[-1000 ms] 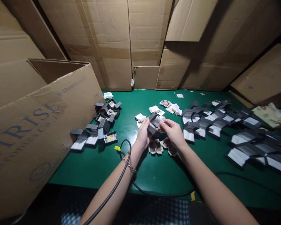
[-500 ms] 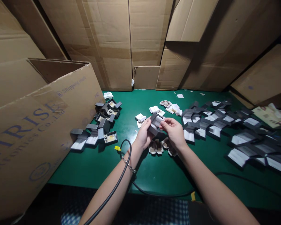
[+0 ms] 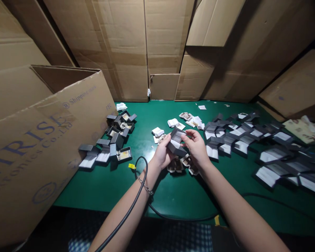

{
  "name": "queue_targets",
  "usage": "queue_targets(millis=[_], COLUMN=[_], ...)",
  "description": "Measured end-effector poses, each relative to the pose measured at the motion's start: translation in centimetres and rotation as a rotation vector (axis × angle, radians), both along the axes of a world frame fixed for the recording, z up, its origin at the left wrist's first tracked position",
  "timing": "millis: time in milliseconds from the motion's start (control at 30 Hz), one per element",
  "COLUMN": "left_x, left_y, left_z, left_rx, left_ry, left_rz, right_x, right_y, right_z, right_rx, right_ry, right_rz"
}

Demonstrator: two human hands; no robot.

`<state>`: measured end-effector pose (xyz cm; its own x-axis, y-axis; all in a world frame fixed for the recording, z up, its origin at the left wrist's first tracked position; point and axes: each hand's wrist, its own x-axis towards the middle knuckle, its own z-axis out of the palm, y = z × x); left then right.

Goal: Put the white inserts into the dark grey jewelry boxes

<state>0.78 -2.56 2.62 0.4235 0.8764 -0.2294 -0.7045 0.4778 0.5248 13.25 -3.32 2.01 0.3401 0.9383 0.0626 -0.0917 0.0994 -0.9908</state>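
Both my hands hold one small dark grey hinged box with a white lining above the middle of the green table. My left hand grips its lower left side. My right hand has its fingers closed on the right edge and the raised lid. Small beige and white cards lie on the table just under my hands. Several white inserts lie a little farther back.
A big open cardboard carton stands at the left. Open grey boxes lie beside it, and many more grey boxes spread across the right. Cardboard walls close the back. A black cable loops over my left wrist.
The box has been turned and raised a little between my hands, with its lid now more upright. My right fingers have shifted up to the lid's edge.
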Motion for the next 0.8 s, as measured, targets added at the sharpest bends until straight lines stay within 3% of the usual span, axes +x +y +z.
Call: queue_targets(millis=[167, 467, 800], left_x=[0.1, 0.1, 0.1], left_y=[-0.4, -0.3, -0.7], left_z=[0.4, -0.5, -0.7], left_rx=[-0.007, 0.076, 0.150], left_ry=[0.001, -0.033, 0.139], left_rz=[-0.036, -0.108, -0.124], right_x=[0.0, 0.2, 0.5], right_y=[-0.1, -0.3, -0.2], right_z=[0.2, 0.8, 0.7], right_rx=[-0.049, -0.086, -0.031], right_ry=[-0.029, 0.008, -0.072], right_rz=[0.110, 0.109, 0.103])
